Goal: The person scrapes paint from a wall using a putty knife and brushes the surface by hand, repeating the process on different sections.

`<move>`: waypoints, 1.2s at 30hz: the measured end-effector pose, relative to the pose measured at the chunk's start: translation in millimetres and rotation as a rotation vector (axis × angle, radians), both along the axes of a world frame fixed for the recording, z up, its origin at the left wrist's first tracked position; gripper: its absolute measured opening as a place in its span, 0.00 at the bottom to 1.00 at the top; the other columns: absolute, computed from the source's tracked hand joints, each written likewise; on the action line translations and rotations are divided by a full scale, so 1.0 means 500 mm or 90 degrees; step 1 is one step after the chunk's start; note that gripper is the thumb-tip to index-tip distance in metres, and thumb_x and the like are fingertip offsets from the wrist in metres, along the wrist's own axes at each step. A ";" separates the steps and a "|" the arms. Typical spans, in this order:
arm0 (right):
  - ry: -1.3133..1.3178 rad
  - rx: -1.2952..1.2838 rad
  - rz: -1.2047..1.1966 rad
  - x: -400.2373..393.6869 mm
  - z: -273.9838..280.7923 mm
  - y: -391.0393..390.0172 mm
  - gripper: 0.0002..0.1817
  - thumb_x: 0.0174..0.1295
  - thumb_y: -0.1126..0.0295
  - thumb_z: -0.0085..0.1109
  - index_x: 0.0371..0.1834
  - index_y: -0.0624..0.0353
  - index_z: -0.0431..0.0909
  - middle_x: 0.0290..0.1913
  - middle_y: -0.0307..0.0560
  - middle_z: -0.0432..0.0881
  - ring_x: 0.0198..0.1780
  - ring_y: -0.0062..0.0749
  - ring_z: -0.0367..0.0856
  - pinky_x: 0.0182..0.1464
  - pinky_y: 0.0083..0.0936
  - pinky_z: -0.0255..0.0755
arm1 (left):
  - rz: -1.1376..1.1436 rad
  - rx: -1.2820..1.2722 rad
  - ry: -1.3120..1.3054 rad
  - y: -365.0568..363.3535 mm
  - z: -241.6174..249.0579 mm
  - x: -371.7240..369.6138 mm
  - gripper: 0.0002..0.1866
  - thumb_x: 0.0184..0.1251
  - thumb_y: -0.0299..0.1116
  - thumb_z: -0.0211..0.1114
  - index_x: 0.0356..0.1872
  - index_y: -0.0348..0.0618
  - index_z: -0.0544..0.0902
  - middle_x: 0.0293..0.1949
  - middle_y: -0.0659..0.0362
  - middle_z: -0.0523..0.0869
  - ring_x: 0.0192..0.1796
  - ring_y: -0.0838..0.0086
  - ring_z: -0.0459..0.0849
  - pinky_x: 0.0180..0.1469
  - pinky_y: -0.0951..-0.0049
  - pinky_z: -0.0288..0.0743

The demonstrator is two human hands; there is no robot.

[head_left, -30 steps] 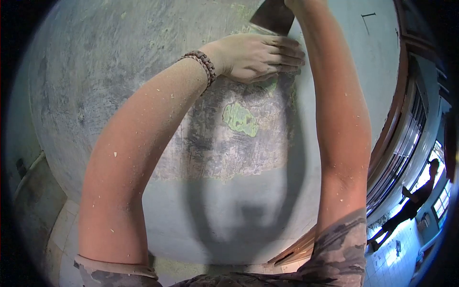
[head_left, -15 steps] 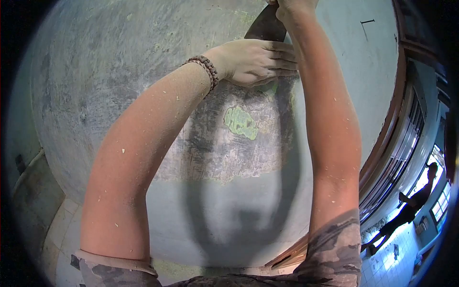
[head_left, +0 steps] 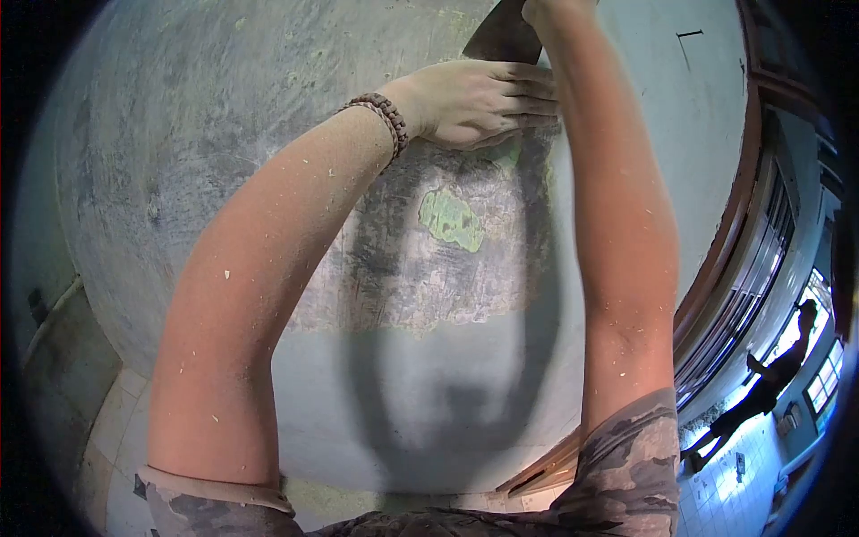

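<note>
A scraper with a wide dark blade (head_left: 506, 36) lies against the wall at the top of the view. My right hand (head_left: 557, 9) grips it at the upper edge of the frame, where most of the fingers and the handle are cut off. My left hand (head_left: 474, 103), dusty and with its fingers stretched out, lies flat over the blade's lower edge. Its fingertips end beside my right forearm. The wall (head_left: 179, 179) around the hands is scraped to grey, mottled plaster. Below my left hand a light green paint patch (head_left: 450, 220) remains on it.
Smooth pale paint (head_left: 429, 376) covers the lower wall, crossed by my shadow. A nail (head_left: 689, 34) sticks out at upper right. A brown-framed window with bars (head_left: 747, 286) borders the right side. Farther right, another person (head_left: 783, 376) stands with raised arms on a tiled floor.
The view has shifted slightly, so wall, scraper and both hands sit a little higher in the frame. My right hand shows less at the top edge. The left still lies over the blade.
</note>
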State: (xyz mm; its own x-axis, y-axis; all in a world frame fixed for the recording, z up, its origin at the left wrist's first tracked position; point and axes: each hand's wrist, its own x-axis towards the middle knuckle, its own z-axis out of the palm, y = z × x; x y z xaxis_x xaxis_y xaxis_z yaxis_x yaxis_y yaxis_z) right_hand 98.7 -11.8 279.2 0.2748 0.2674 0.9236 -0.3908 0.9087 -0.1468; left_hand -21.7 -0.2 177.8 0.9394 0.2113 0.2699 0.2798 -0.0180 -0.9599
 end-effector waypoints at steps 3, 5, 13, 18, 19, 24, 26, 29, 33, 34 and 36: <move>0.008 -0.040 0.003 0.014 0.005 -0.023 0.11 0.58 0.67 0.60 0.25 0.64 0.78 0.20 0.40 0.74 0.18 0.29 0.71 0.20 0.32 0.64 | 0.005 0.005 0.015 -0.010 -0.001 0.005 0.24 0.77 0.37 0.48 0.69 0.42 0.74 0.70 0.59 0.74 0.76 0.69 0.66 0.84 0.63 0.47; 0.044 -0.053 0.153 0.041 0.016 -0.058 0.10 0.57 0.67 0.59 0.25 0.65 0.79 0.20 0.41 0.76 0.20 0.30 0.73 0.23 0.33 0.67 | 0.101 -0.031 -0.016 -0.035 0.003 0.023 0.24 0.77 0.37 0.48 0.70 0.42 0.74 0.70 0.58 0.74 0.76 0.69 0.65 0.84 0.63 0.47; 0.026 -0.053 0.094 0.035 0.024 -0.052 0.12 0.57 0.66 0.59 0.28 0.68 0.81 0.23 0.45 0.79 0.21 0.30 0.75 0.24 0.34 0.68 | -0.073 0.031 0.005 -0.015 0.004 0.011 0.25 0.73 0.35 0.49 0.68 0.42 0.75 0.68 0.56 0.76 0.74 0.67 0.68 0.83 0.61 0.49; -0.098 -0.118 -0.041 -0.027 -0.026 0.029 0.14 0.59 0.64 0.60 0.26 0.67 0.79 0.20 0.43 0.76 0.18 0.31 0.73 0.20 0.35 0.64 | 0.253 -0.110 -0.084 0.004 0.001 0.002 0.27 0.64 0.37 0.54 0.64 0.42 0.79 0.66 0.56 0.78 0.74 0.67 0.68 0.83 0.60 0.50; -0.061 -0.087 -0.023 -0.015 -0.022 0.008 0.15 0.60 0.64 0.59 0.26 0.67 0.79 0.19 0.43 0.76 0.17 0.32 0.73 0.20 0.34 0.64 | 0.256 -0.104 -0.083 -0.003 0.002 0.001 0.27 0.64 0.37 0.54 0.64 0.42 0.79 0.66 0.56 0.78 0.74 0.67 0.68 0.83 0.60 0.50; -0.006 -0.013 -0.049 -0.012 0.000 0.002 0.11 0.59 0.66 0.60 0.27 0.64 0.77 0.17 0.37 0.71 0.14 0.25 0.67 0.18 0.31 0.61 | -0.026 -0.006 -0.030 -0.004 -0.010 -0.001 0.25 0.73 0.36 0.49 0.69 0.43 0.75 0.69 0.58 0.76 0.76 0.67 0.66 0.84 0.60 0.46; -0.051 -0.010 -0.044 -0.014 -0.015 -0.012 0.11 0.60 0.66 0.60 0.27 0.64 0.77 0.17 0.37 0.71 0.15 0.26 0.67 0.18 0.31 0.61 | -0.028 0.029 -0.025 -0.003 -0.011 0.001 0.25 0.74 0.36 0.48 0.69 0.44 0.75 0.69 0.58 0.76 0.76 0.67 0.66 0.84 0.61 0.47; -0.045 -0.016 0.054 0.025 0.010 -0.029 0.12 0.60 0.65 0.60 0.27 0.65 0.78 0.18 0.39 0.73 0.16 0.27 0.69 0.19 0.31 0.63 | -0.028 0.096 -0.006 -0.014 -0.005 0.006 0.25 0.76 0.37 0.47 0.70 0.44 0.74 0.69 0.59 0.76 0.76 0.68 0.65 0.84 0.63 0.48; -0.062 -0.077 -0.082 -0.031 -0.027 0.036 0.12 0.60 0.65 0.59 0.27 0.63 0.78 0.17 0.39 0.72 0.16 0.29 0.70 0.19 0.32 0.61 | 0.290 -0.078 -0.073 -0.029 -0.006 0.027 0.25 0.76 0.37 0.47 0.71 0.44 0.73 0.66 0.58 0.78 0.76 0.68 0.66 0.84 0.63 0.47; -0.120 -0.073 -0.063 -0.025 -0.055 0.018 0.11 0.60 0.65 0.59 0.27 0.63 0.78 0.17 0.39 0.71 0.16 0.28 0.70 0.19 0.31 0.61 | 0.367 -0.113 -0.096 -0.023 -0.001 0.028 0.25 0.76 0.37 0.47 0.71 0.44 0.73 0.65 0.58 0.79 0.75 0.68 0.67 0.84 0.63 0.48; 0.014 0.002 0.059 0.014 -0.033 -0.020 0.12 0.60 0.65 0.60 0.28 0.63 0.78 0.18 0.39 0.72 0.15 0.27 0.69 0.18 0.30 0.61 | 0.202 -0.037 -0.047 -0.001 -0.002 0.007 0.25 0.75 0.37 0.48 0.71 0.44 0.73 0.65 0.58 0.79 0.75 0.68 0.67 0.84 0.63 0.48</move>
